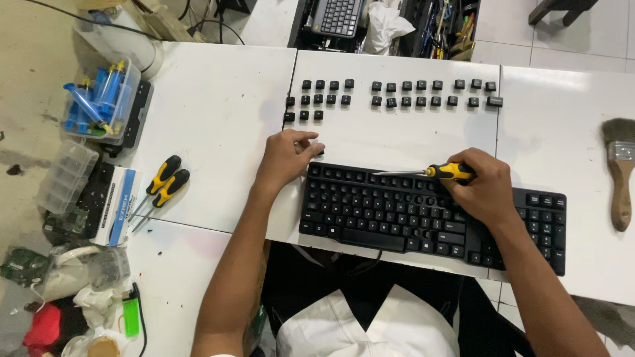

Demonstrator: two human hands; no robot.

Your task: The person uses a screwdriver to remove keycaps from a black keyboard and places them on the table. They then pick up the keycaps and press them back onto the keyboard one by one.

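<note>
A black keyboard (397, 215) lies across the white table (218, 119) in front of me. My right hand (486, 188) rests on its right half and grips a yellow-and-black screwdriver (436, 172), whose shaft points left over the top key row. Just beyond the keyboard's top left corner, my left hand (286, 157) presses its fingertips on a small black keycap (320, 152) on the table. Several loose black keycaps (397, 94) are laid out in rows farther back.
Two yellow-and-black screwdrivers (164, 185) lie at the left. Farther left are a clear box of blue syringes (99, 99), a clear compartment box (66, 175) and a white-and-blue carton (116, 205). A paintbrush (620, 168) lies at the right edge. A green lighter (131, 316) sits bottom left.
</note>
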